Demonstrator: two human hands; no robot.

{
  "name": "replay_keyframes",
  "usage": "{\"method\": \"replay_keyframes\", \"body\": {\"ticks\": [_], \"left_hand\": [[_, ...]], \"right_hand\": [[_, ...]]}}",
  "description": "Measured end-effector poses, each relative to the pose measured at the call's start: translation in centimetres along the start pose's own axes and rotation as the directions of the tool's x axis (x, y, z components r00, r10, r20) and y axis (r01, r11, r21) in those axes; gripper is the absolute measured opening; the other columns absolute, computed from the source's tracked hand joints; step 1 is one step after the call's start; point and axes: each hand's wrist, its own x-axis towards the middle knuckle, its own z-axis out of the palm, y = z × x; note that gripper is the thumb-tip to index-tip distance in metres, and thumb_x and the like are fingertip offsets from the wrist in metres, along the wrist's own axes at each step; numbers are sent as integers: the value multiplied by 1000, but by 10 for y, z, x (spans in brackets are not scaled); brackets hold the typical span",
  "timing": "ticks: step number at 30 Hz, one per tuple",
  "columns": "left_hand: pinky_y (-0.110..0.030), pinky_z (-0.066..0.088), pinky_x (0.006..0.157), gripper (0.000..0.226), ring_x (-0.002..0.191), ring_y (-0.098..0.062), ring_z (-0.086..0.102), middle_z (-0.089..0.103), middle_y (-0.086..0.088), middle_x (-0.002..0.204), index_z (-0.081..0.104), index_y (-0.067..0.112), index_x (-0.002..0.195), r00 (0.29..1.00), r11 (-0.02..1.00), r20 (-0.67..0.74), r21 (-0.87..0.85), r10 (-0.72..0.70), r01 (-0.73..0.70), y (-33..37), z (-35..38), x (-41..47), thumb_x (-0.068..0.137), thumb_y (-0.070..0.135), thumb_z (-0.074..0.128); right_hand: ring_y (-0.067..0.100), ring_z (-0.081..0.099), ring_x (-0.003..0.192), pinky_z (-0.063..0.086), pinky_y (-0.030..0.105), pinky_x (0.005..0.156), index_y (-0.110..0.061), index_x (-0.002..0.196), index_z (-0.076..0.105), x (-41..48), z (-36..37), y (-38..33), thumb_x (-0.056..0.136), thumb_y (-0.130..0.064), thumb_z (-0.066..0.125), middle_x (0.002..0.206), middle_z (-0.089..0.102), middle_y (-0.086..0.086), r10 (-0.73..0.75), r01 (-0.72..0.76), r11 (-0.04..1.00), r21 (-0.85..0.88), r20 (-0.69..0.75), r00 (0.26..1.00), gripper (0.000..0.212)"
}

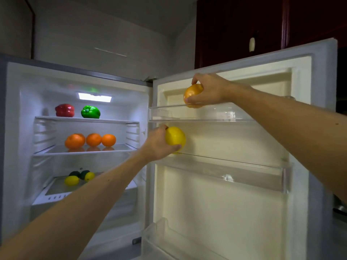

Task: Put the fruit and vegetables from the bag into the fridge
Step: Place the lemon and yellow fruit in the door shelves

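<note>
Pale grey tiled wall (105, 34) in dim light, dark vertical frame strip (33, 25) at far left, dark reddish-brown wooden wall cabinet (234, 25) upper right, small cream oval knob (252, 44) on it, shiny metal object (340, 207) cut off at lower right edge.

I count one red pepper (64, 110) and one green pepper (90, 112), so two. I see three oranges (93, 139), two lemons (72, 180) and two dark green fruits (74, 173). One yellow fruit (175, 138) is in my left hand (157, 145), one orange-yellow fruit (192, 92) in my right hand (208, 89). Three clear door shelves (216, 113).

Arms outstretched; left grip (158, 143) clasps yellow fruit (176, 138), right grip (208, 90) orange (191, 92).
</note>
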Motion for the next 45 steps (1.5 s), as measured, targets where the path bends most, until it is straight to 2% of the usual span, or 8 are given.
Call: {"method": "replay_keyframes", "body": {"ticks": [14, 19, 22, 26, 31, 36, 40, 45], "left_hand": [[-32, 45, 88, 74, 112, -26, 52, 54, -10, 126, 48, 9, 130, 954, 998, 300, 57, -26, 9, -12, 4, 29, 75, 51, 74], [-33, 50, 81, 73, 97, -23, 58, 60, -9, 113, 53, 6, 122, 891, 997, 451, 64, -57, 32, -12, 3, 38, 75, 58, 70], [-35, 55, 76, 67, 86, -24, 63, 63, -11, 103, 55, 1, 116, 853, 998, 519, 28, -57, 50, -8, 1, 41, 77, 54, 70], [-36, 53, 79, 69, 91, -25, 60, 60, -13, 113, 53, 4, 119, 837, 999, 545, 30, -46, 35, -8, -2, 39, 78, 57, 68], [-39, 43, 101, 84, 123, -28, 48, 44, -14, 141, 33, 4, 142, 894, 998, 446, 22, 36, -51, -16, -10, 28, 82, 53, 66], [-34, 41, 99, 84, 126, -29, 47, 43, -15, 144, 28, 6, 146, 930, 996, 359, -13, 84, -85, -32, -33, 10, 83, 43, 69], [-34, 41, 99, 81, 124, -29, 49, 47, -16, 140, 33, 6, 144, 941, 995, 325, 8, 89, -97, -43, -48, -4, 82, 44, 70], [-27, 42, 88, 75, 116, -26, 54, 51, -14, 133, 37, 8, 141, 942, 990, 305, -52, 143, -133, -40, -50, -27, 82, 39, 71]], "right_hand": [[22, 57, 97, 51, 29, 66, -16, 124, 50, 4, 3, 6, 87, -57, 58, 118, 52, 5, 235, -277, 952, 127, 273, 933, 56], [23, 63, 100, 52, 39, 93, -13, 120, 58, 3, 3, 3, 89, -61, 50, 118, 62, 14, 277, -336, 936, 104, 368, 888, 57], [27, 62, 107, 51, 44, 97, -18, 122, 56, 3, 1, 1, 86, -65, 51, 123, 59, 9, 301, -363, 926, 107, 375, 877, 59], [28, 58, 112, 49, 47, 98, -19, 123, 55, 0, 0, 0, 86, -66, 51, 124, 57, 6, 328, -378, 922, 82, 353, 876, 59], [26, 51, 111, 50, 42, 92, -19, 132, 46, -1, 0, -1, 86, -60, 55, 123, 47, 4, 268, -286, 957, 55, 226, 937, 63], [25, 56, 101, 47, 35, 83, -15, 131, 48, -9, -1, -3, 88, -58, 52, 120, 57, 12, 106, -104, 987, -124, 9, 994, 61], [26, 56, 97, 50, 41, 85, -14, 127, 50, -26, -6, -7, 89, -57, 51, 114, 58, 11, 77, -83, 983, -165, -38, 996, 58], [24, 55, 94, 44, 35, 78, -15, 122, 52, -60, -20, -4, 89, -53, 55, 109, 58, 9, 94, -122, 978, -167, -164, 982, 50]]}}
